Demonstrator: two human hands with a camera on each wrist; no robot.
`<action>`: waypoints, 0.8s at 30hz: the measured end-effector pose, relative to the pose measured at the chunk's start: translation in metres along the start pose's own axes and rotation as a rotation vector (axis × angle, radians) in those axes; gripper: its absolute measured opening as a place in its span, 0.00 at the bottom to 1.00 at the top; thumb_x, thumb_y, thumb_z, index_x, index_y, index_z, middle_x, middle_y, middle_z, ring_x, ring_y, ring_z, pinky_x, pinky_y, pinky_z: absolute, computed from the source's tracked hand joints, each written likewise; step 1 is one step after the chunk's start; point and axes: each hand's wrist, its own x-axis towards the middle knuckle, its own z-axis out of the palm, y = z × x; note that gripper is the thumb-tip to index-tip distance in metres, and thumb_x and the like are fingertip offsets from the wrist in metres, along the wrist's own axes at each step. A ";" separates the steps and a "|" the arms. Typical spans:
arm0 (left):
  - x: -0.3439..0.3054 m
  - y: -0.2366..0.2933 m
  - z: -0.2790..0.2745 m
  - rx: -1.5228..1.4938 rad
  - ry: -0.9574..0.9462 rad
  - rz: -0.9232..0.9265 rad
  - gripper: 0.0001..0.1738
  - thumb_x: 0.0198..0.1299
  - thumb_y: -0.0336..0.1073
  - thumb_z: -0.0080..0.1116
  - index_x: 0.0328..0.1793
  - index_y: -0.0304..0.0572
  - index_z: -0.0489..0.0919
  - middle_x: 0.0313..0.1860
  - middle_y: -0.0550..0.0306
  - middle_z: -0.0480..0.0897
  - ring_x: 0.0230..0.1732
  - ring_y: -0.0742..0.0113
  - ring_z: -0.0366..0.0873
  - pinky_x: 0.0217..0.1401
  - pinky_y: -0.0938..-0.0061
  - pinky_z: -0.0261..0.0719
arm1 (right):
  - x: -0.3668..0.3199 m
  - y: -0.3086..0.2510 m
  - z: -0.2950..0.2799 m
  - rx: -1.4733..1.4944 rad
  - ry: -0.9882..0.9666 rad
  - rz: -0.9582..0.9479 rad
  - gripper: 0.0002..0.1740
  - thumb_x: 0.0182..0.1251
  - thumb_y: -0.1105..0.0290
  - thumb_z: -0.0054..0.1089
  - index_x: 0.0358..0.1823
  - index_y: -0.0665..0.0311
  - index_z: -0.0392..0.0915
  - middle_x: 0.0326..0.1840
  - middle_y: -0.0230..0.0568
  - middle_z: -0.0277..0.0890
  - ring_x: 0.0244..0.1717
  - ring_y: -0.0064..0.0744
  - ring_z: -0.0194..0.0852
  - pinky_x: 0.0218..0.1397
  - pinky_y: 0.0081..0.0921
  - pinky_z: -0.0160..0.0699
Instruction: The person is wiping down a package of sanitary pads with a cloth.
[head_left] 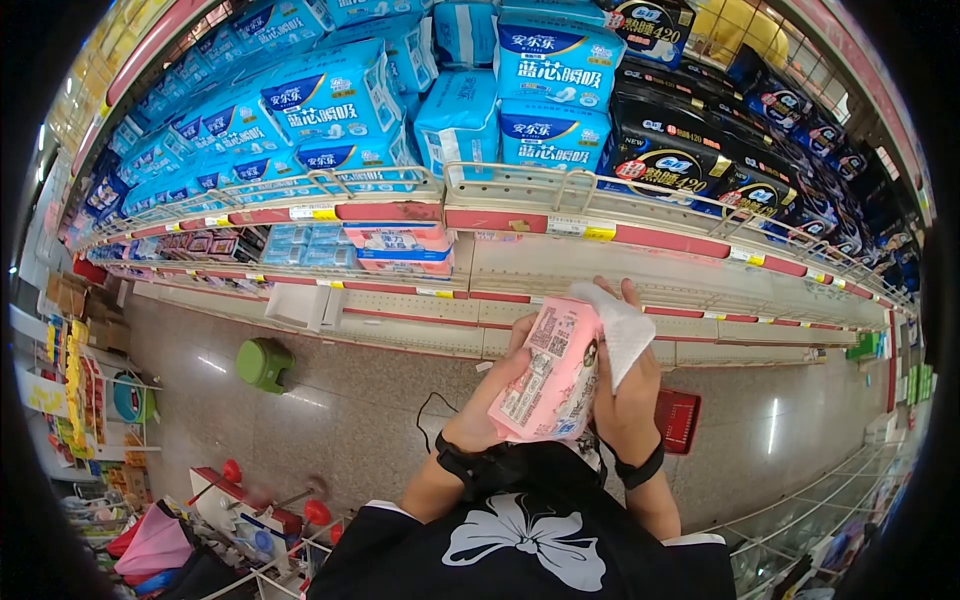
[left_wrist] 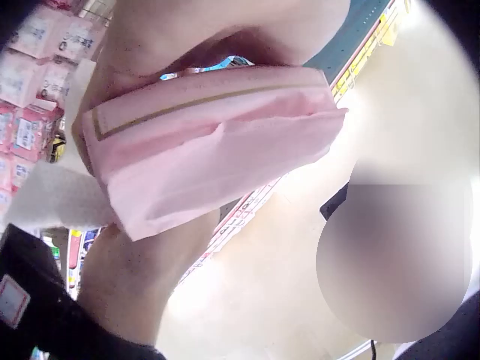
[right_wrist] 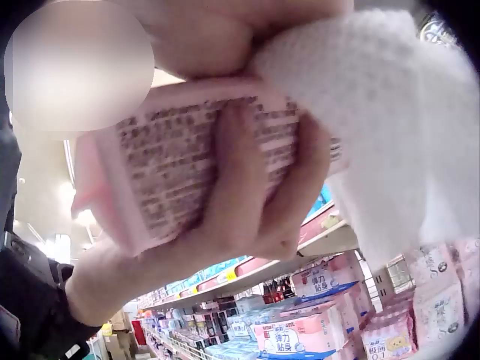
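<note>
My left hand (head_left: 488, 402) grips a pink soft pack (head_left: 545, 375) with printed text on its side, held at a tilt in front of my chest. In the right wrist view its fingers (right_wrist: 238, 169) wrap over the printed face of the pack. My right hand (head_left: 632, 405) is against the other side of the pack and holds a white textured cloth (head_left: 628, 335), which hangs over its fingers. The cloth (right_wrist: 375, 112) looks crumpled and drapes down beside the pack in the right wrist view. A plain folded end of the pack (left_wrist: 232, 161) shows in the left wrist view.
Shelves ahead carry blue pad packs (head_left: 320, 105) and black packs (head_left: 665, 150) behind wire rails. Pink packs (head_left: 400, 240) sit on a lower shelf (head_left: 480, 300). A green stool (head_left: 264, 364) and a red basket (head_left: 678, 422) stand on the floor. A cart frame (head_left: 790, 500) is at right.
</note>
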 end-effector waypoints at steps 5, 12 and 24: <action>-0.005 -0.003 0.006 -0.062 0.103 0.148 0.29 0.62 0.48 0.40 0.65 0.41 0.54 0.60 0.50 0.65 0.57 0.62 0.68 0.61 0.68 0.64 | -0.002 -0.024 0.001 0.119 -0.167 -0.046 0.22 0.55 0.75 0.52 0.53 0.71 0.67 0.63 0.53 0.60 0.67 0.54 0.50 0.65 0.45 0.52; 0.001 0.001 -0.022 -0.299 0.191 0.144 0.28 0.61 0.54 0.36 0.57 0.42 0.67 0.52 0.49 0.73 0.50 0.59 0.73 0.53 0.71 0.72 | -0.020 -0.031 -0.001 0.120 -0.541 -0.331 0.25 0.58 0.68 0.42 0.59 0.59 0.67 0.64 0.37 0.62 0.67 0.34 0.54 0.69 0.34 0.45; 0.003 -0.007 -0.015 0.113 0.260 0.397 0.31 0.59 0.54 0.36 0.60 0.40 0.65 0.54 0.50 0.72 0.53 0.59 0.71 0.56 0.64 0.70 | 0.021 -0.020 -0.008 0.188 -0.309 -0.169 0.19 0.59 0.73 0.44 0.52 0.70 0.70 0.60 0.48 0.65 0.66 0.47 0.55 0.68 0.43 0.49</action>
